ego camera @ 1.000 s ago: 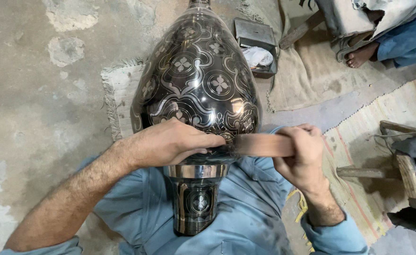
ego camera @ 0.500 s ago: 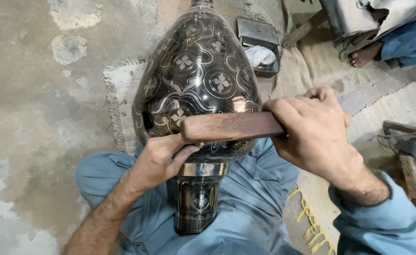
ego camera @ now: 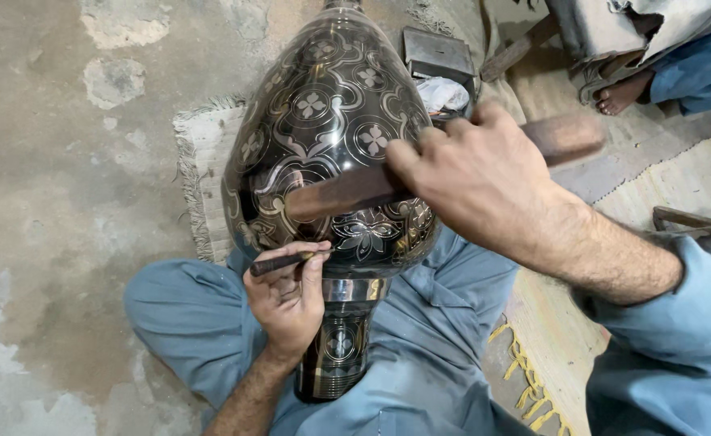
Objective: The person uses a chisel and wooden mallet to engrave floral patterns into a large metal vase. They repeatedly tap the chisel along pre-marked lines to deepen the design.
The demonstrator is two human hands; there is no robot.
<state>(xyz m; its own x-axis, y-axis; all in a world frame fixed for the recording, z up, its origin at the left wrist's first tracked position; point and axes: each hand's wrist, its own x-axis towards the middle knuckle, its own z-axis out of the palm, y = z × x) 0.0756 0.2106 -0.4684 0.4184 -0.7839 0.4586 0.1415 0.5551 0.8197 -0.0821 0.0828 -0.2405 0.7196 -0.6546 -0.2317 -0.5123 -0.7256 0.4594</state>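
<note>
A large dark metal vase [ego camera: 331,137] with silver floral engraving lies across my lap, its narrow base [ego camera: 338,347] toward me. My left hand [ego camera: 289,300] pinches a thin dark chisel [ego camera: 279,262] whose tip rests on the vase's lower belly. My right hand [ego camera: 475,173] grips a brown wooden mallet stick [ego camera: 347,194] held level over the vase, its far end [ego camera: 565,136] sticking out to the right.
My legs in blue trousers [ego camera: 186,323] rest on a fringed mat [ego camera: 202,161] and bare concrete floor [ego camera: 65,186]. A small metal box with white cloth [ego camera: 440,69] sits beyond the vase. Another person's bare foot [ego camera: 618,98] is at the upper right.
My left hand slid down off the stick and now holds the chisel against the vase. My right hand lifted the stick up and toward the right.
</note>
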